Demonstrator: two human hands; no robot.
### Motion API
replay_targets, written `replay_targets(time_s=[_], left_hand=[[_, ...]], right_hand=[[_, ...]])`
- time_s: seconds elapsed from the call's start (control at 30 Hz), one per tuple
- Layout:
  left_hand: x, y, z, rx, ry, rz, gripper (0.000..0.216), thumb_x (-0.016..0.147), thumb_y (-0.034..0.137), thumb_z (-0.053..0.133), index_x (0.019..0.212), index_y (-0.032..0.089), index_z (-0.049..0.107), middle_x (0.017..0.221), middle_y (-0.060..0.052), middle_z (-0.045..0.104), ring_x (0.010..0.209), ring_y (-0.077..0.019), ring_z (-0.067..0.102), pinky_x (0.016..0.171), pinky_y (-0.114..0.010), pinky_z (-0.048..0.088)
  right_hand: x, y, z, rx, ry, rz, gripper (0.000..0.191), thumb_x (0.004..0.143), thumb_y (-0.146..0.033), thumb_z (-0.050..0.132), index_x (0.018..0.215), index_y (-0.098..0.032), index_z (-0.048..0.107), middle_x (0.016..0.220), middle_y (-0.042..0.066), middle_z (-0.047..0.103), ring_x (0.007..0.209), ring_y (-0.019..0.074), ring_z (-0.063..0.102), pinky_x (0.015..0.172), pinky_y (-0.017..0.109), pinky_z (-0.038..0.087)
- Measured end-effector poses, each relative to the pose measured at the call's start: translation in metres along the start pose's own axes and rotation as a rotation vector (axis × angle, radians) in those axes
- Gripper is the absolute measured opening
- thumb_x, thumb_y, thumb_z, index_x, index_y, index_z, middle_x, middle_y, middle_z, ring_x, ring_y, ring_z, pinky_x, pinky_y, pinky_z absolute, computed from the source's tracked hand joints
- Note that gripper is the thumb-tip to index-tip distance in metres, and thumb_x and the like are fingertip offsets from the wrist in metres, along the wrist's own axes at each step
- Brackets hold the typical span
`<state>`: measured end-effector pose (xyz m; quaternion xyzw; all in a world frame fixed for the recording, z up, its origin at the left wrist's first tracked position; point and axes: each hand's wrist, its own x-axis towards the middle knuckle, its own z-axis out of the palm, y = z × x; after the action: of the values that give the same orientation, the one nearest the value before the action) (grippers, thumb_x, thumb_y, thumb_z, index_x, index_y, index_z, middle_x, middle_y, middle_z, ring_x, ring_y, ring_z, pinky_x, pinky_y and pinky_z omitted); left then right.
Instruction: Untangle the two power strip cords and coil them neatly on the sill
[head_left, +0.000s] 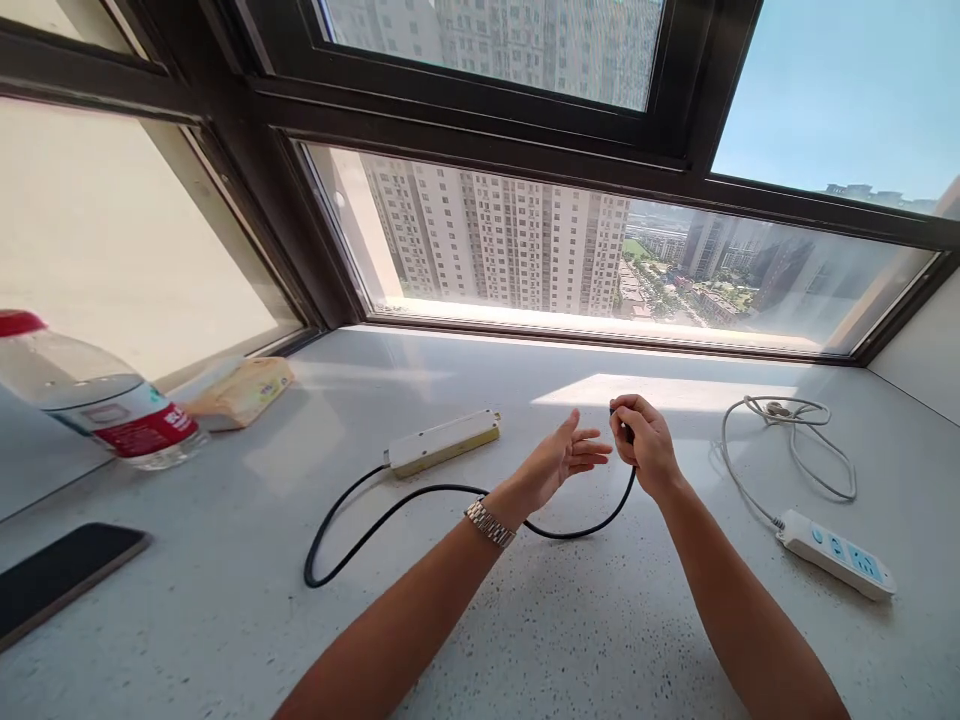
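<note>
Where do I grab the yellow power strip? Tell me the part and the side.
Probably its middle, from above, pinching across the narrow width: the yellow power strip lies flat on the counter, both long edges free. Avoid its left end, where the black cable exits.

Strong daylight comes in through the window ahead, leaving the whole scene bright. A patch of direct sun burns almost white on the speckled countertop, and a glaring strip runs along the foot of the glass. The left pane is washed out to a cream haze. Shadows are soft and faint: a thin one hugs the black cable. The left hand and right hand at centre are sharp. Wide-angle distortion bows the window frame and stretches the water bottle at the left edge.
</note>
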<state>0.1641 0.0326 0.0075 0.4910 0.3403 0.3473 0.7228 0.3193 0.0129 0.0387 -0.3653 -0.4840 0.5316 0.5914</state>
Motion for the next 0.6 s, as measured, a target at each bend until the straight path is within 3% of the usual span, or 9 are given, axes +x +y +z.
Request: replay_targets(time_s=[0.1, 0.2, 0.3, 0.43, 0.5, 0.6], left_hand=[[0.002, 0.030, 0.012, -0.339, -0.030, -0.009, 0.055, 0.095, 0.057, 0.037, 0.094, 0.009, 0.065, 0.078, -0.011, 0.069, 0.073, -0.0175, 0.066, 0.074, -0.029, 0.051], [-0.011, 0.064, 0.016, -0.579, 0.160, 0.070, 0.043, 0.102, 0.037, 0.031, 0.090, 0.008, 0.061, 0.061, -0.003, 0.059, 0.053, -0.0106, 0.058, 0.056, -0.022, 0.048], [-0.038, 0.099, 0.005, -0.714, 0.280, 0.244, 0.038, 0.103, 0.029, 0.030, 0.078, 0.013, 0.053, 0.048, 0.008, 0.036, 0.034, -0.0039, 0.033, 0.038, -0.015, 0.031], [-0.083, 0.132, -0.014, -0.633, 0.516, 0.541, 0.043, 0.103, 0.032, 0.027, 0.066, 0.017, 0.042, 0.043, 0.010, 0.021, 0.031, -0.0043, 0.012, 0.031, -0.018, 0.009], [-0.102, 0.140, -0.016, -0.541, 0.668, 0.750, 0.047, 0.103, 0.038, 0.025, 0.063, 0.017, 0.038, 0.041, 0.009, 0.018, 0.033, -0.0052, 0.008, 0.032, -0.020, 0.004], [-0.121, 0.142, -0.011, -0.369, 0.853, 0.981, 0.047, 0.103, 0.039, 0.024, 0.064, 0.017, 0.038, 0.042, 0.008, 0.017, 0.035, -0.0049, 0.008, 0.037, -0.022, 0.004]], right_hand=[[-0.013, -0.002, 0.017, -0.118, -0.179, -0.100, 0.017, 0.082, -0.033, 0.057, 0.085, -0.022, 0.045, 0.059, -0.008, 0.052, 0.038, 0.0029, 0.025, 0.038, 0.019, 0.018], [-0.023, -0.002, 0.026, -0.225, -0.286, -0.112, 0.017, 0.086, -0.033, 0.054, 0.090, -0.022, 0.043, 0.060, -0.008, 0.052, 0.042, 0.0045, 0.029, 0.041, 0.020, 0.021], [-0.023, -0.005, 0.020, -0.376, -0.420, -0.031, 0.024, 0.086, -0.038, 0.059, 0.097, -0.020, 0.048, 0.055, -0.010, 0.042, 0.047, 0.0065, 0.030, 0.044, 0.021, 0.023], [-0.012, -0.019, -0.011, -0.532, -0.642, 0.205, 0.031, 0.077, -0.045, 0.070, 0.080, -0.017, 0.057, 0.056, -0.008, 0.038, 0.049, 0.0060, 0.031, 0.046, 0.021, 0.024], [-0.006, -0.029, -0.032, -0.471, -0.587, 0.229, 0.036, 0.075, -0.049, 0.070, 0.073, -0.017, 0.055, 0.053, -0.009, 0.034, 0.046, 0.0053, 0.028, 0.045, 0.022, 0.023], [-0.001, -0.043, -0.063, -0.480, -0.411, 0.148, 0.038, 0.072, -0.051, 0.073, 0.070, -0.017, 0.055, 0.049, -0.010, 0.034, 0.044, 0.0057, 0.029, 0.045, 0.023, 0.024]])
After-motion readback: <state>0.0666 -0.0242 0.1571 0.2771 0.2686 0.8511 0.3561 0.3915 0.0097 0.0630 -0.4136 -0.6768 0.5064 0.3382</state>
